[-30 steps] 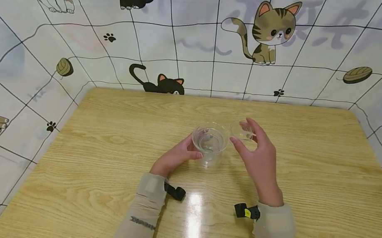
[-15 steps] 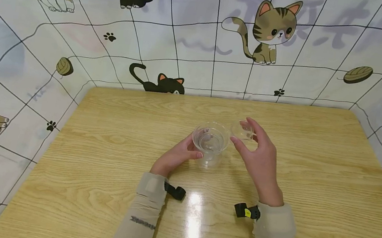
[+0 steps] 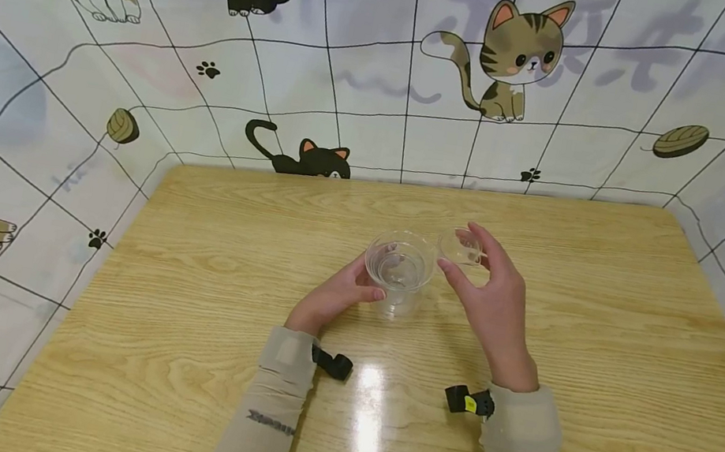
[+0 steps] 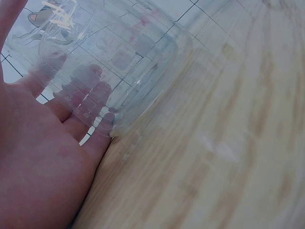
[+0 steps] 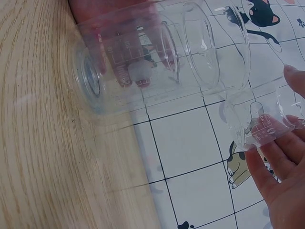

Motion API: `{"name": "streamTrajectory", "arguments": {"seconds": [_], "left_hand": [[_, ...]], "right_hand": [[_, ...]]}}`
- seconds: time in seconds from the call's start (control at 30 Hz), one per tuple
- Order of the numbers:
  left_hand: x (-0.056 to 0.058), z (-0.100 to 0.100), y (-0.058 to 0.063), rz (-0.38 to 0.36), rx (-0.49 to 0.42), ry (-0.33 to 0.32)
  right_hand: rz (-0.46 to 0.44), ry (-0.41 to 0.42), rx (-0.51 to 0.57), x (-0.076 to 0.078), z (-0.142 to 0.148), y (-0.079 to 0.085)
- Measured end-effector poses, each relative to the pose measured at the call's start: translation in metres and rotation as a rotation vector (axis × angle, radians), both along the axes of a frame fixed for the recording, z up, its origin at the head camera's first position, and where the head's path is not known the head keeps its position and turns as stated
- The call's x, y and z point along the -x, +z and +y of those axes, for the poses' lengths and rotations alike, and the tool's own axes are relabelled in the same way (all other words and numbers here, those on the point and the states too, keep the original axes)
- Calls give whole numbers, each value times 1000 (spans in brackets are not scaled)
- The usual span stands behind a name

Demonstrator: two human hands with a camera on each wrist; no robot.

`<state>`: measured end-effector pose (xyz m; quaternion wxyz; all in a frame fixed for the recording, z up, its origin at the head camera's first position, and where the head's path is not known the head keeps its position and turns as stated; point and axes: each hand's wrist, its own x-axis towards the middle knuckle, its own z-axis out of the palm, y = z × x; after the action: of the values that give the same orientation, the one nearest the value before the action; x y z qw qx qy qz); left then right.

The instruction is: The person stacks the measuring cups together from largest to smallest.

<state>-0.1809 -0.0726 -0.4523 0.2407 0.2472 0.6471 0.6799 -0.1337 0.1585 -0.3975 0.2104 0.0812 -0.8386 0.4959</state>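
Near the middle of the table, a large clear beaker (image 3: 398,302) stands upright with printed markings on its wall. Several clear rims show one within another at its top, like nested beakers. My left hand (image 3: 337,294) grips its left side, thumb on the near face; in the left wrist view the fingers (image 4: 95,95) show through the clear wall (image 4: 143,52). My right hand (image 3: 496,304) pinches a small clear beaker (image 3: 463,248) between thumb and fingers. That small beaker, also marked (image 5: 255,119), is raised right beside the large one's upper rim.
The wooden table (image 3: 168,353) reaches back to a white tiled-pattern wall (image 3: 369,99) printed with cats. A black wrist camera (image 3: 333,366) sits on the left wrist and another camera (image 3: 466,401) on the right. Light glares off the table in front of the beakers.
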Motion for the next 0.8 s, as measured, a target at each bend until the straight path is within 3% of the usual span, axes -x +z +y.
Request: {"name": "streamTrajectory", "arguments": {"seconds": [0.63, 0.8], "left_hand": [[0, 0, 1, 5, 1, 9], [2, 0, -5, -1, 5, 24]], "right_hand": [[-17, 6, -5, 0, -1, -1], [-33, 10, -6, 0, 0, -3]]}}
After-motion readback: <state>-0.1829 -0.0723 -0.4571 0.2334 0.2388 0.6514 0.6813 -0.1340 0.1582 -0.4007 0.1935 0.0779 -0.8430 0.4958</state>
